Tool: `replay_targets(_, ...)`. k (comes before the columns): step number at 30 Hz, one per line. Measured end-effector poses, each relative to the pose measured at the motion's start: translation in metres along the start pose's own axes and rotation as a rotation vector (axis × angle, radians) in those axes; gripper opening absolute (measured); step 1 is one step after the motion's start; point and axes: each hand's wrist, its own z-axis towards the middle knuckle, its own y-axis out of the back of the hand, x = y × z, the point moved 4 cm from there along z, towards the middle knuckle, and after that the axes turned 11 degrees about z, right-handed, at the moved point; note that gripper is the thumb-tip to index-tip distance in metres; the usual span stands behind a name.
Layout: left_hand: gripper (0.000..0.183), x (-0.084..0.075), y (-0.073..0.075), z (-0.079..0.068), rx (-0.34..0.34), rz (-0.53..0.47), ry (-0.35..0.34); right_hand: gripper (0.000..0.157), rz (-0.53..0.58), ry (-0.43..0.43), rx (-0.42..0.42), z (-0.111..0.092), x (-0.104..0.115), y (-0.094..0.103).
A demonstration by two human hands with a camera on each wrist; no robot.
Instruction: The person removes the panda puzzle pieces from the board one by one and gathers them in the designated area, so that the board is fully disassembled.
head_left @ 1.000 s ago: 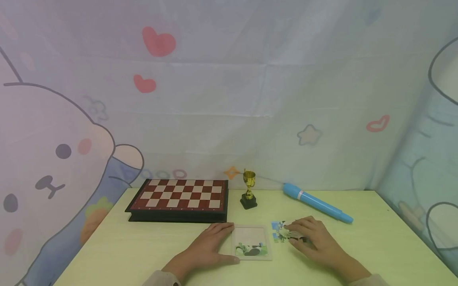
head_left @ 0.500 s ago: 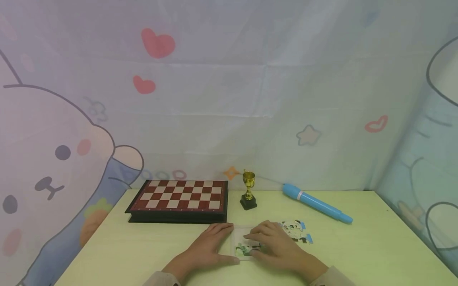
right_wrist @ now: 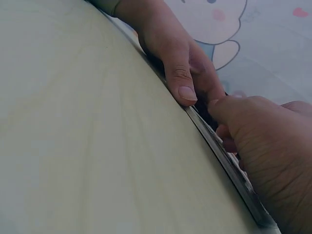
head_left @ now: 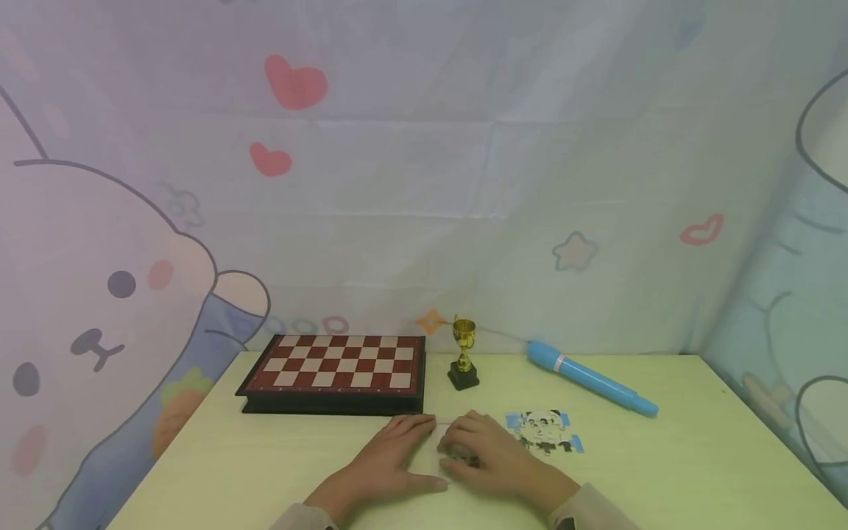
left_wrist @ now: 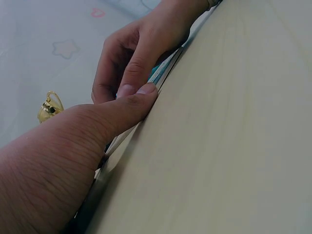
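In the head view my left hand holds the left side of a small pale jigsaw tray, its thumb at the near edge and its fingers at the far edge. My right hand is bent over the tray, with thumb and fingertips drawn toward each other close to the left thumb. A puzzle piece at those fingertips is largely hidden by the hand. Part of the panda picture in the tray shows between the right fingers. To the right lie several loose puzzle pieces with a panda face and blue corners.
A red and white chessboard box stands at the back left. Behind the tray is a gold trophy cup on a black base. A thick blue pen-shaped object lies at the back right, before a printed cloth backdrop.
My right hand has moved left from the loose pieces to over the tray, and its fingers have drawn in. The lower left blue loose piece is gone from its place. My left hand stays put.
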Motion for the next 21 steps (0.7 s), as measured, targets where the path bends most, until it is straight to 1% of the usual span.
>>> replay_targets(4, 0.1, -0.0001, -0.0008, -0.0003, -0.004, 0.009, -0.003, 0.013, -0.004, -0.007, 0.005, -0.0019, 0.0012, -0.0004)
replay_targets(9, 0.099, -0.0001, -0.0006, -0.0005, -0.008, 0.008, -0.006, 0.016, 0.013, -0.053, 0.016, -0.0025, 0.0026, -0.0011)
replay_targets(13, 0.098, -0.0006, -0.0005, -0.0003, -0.02, 0.013, -0.021, 0.019, 0.004, -0.085, 0.015, -0.0033, 0.0024, -0.001)
replay_targets(17, 0.096, -0.0011, -0.0007, 0.0, -0.039, 0.023, -0.04, 0.023, -0.016, -0.096, 0.008, -0.0031, 0.0012, -0.0006)
replay_targets(21, 0.096, -0.0011, -0.0007, -0.0004, -0.042, 0.027, -0.042, 0.027, -0.015, -0.096, -0.007, -0.0031, -0.0004, -0.0013)
